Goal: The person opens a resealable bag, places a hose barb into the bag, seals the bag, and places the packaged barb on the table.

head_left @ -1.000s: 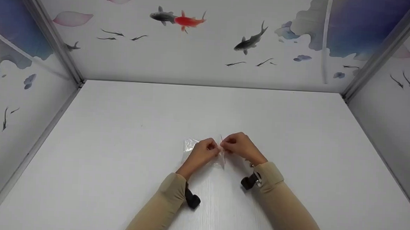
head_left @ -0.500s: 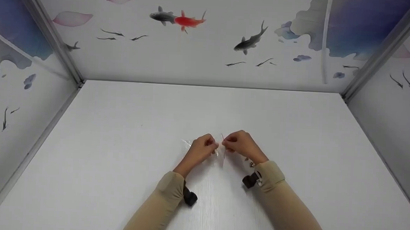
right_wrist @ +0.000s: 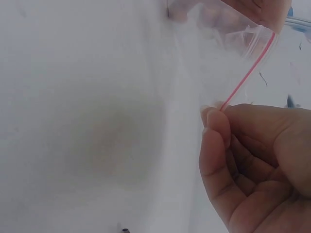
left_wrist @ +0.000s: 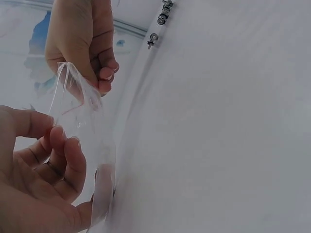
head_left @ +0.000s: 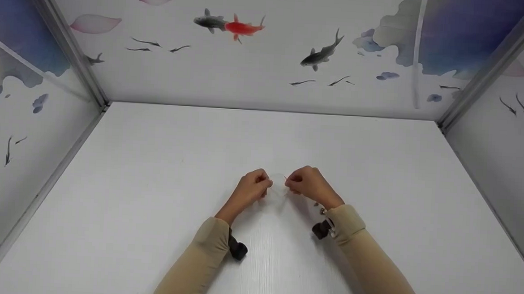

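A clear zip-lock bag [left_wrist: 80, 119] is stretched between my two hands, its mouth spread apart. My left hand [head_left: 251, 188] pinches one side of the mouth between thumb and fingertips. Opposite it, my right hand [head_left: 310, 184] pinches the other side, right at the red zip strip [right_wrist: 248, 75], as the right wrist view shows. Part of the transparent film lies in front of the left hand's fingers in the left wrist view. In the head view the bag is faint against the white table.
Several small metal fittings [left_wrist: 165, 12] lie on the white table [head_left: 153, 159], close to the right wrist. Printed panels with fish [head_left: 318, 56] enclose the back and both sides of the table.
My left hand has moved left and slightly up, away from the right hand, and the bag's mouth has widened. The right hand has stayed almost in place, gripping the zip strip.
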Motion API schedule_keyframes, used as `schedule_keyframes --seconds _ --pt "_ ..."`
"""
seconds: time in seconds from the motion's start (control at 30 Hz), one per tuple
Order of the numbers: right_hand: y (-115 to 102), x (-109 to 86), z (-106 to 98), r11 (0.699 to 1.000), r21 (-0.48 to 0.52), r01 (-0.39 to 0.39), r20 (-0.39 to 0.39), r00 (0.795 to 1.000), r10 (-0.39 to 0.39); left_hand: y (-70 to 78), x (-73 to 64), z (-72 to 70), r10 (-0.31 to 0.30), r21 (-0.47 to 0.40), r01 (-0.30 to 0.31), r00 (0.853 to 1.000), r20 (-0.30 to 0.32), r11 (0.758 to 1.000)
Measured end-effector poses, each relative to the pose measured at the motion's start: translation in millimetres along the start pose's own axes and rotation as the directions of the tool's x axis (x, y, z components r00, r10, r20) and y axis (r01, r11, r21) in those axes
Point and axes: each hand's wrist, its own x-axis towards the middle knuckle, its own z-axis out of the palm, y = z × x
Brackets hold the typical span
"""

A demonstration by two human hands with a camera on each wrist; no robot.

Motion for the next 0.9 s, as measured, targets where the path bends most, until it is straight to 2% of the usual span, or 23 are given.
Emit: schedule_keyframes --seconds 0.23,0.47,0.7,0.9 --pt "-4 -1.8 -5 0.998 -0.053 0.023 0.014 1.0 -0.022 -1.9 0.0 -7.3 -0.025 0.006 0.025 0.999 0.044 1.0" --pt "-7 -2.9 -7 0.992 -0.116 0.046 0.036 0.998 -0.042 -1.8 -2.2 -15.3 -0.001 0.065 -0.005 0.996 0.086 0.998" --pt "-11 -3.9 -11 0.99 -0.138 0.022 0.088 0.996 -0.01 -3.9 -2.5 -23.7 0.005 0.111 -0.021 0.99 0.141 0.994" --pt "-12 -4.5 -12 0.97 -0.214 0.117 0.124 0.988 -0.091 -5.8 -4.9 -31.3 0.03 0.164 -0.062 0.981 0.19 0.984"
